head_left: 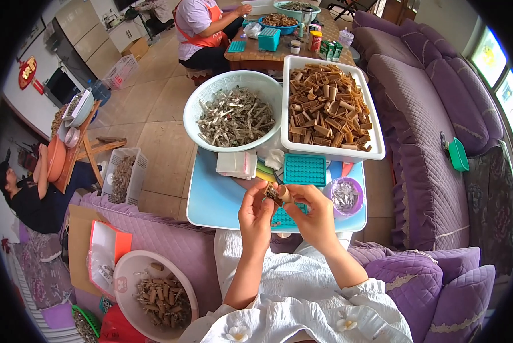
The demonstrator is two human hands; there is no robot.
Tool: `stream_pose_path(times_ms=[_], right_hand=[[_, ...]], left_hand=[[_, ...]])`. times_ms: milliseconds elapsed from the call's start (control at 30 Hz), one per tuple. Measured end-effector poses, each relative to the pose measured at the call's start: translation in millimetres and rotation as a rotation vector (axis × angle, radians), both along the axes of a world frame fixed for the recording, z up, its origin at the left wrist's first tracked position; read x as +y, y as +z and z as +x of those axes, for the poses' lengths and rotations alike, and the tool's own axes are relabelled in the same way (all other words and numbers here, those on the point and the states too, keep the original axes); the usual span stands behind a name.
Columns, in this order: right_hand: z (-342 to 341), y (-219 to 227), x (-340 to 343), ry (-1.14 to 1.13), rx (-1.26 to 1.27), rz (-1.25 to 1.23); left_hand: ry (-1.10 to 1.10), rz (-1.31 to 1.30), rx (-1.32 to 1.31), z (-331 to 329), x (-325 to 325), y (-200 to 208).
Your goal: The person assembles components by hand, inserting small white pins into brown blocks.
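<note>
Over the blue table, my left hand pinches a short brown piece with a dark, mottled inside. My right hand grips a small tan tube right beside it; the two pieces seem to touch. Beneath my hands, partly hidden, lies a teal gridded tray, and a second teal gridded tray is just beyond. To the right, a purple bowl holds small silvery pieces. Farther back stand a white tub heaped with brown half-tubes and a pale green basin of grey-green crinkled strips.
A white stack sits at the table's back left. Left of my lap, a pale basin contains more brown pieces. Purple sofas line the right side. One person sits at the far table; another works at the left.
</note>
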State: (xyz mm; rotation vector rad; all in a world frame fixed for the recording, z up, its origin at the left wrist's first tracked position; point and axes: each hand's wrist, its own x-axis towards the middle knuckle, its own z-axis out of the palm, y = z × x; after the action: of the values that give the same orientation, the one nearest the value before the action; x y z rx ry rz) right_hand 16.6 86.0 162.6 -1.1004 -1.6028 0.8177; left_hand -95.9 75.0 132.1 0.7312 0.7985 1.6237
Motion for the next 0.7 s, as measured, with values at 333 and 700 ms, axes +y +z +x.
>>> stream_pose_path(times_ms=[333,700], right_hand=[[-1.9,2.7,-5.6,-0.018,-0.024,-0.054],[-8.0,-12.1,-5.1,0.010,-0.200,0.108]], left_hand=[[-0.005,0.067,0.181,3.3,-5.6,-1.2],[-0.036,0.080,0.291,3.3,-11.1,4.9]])
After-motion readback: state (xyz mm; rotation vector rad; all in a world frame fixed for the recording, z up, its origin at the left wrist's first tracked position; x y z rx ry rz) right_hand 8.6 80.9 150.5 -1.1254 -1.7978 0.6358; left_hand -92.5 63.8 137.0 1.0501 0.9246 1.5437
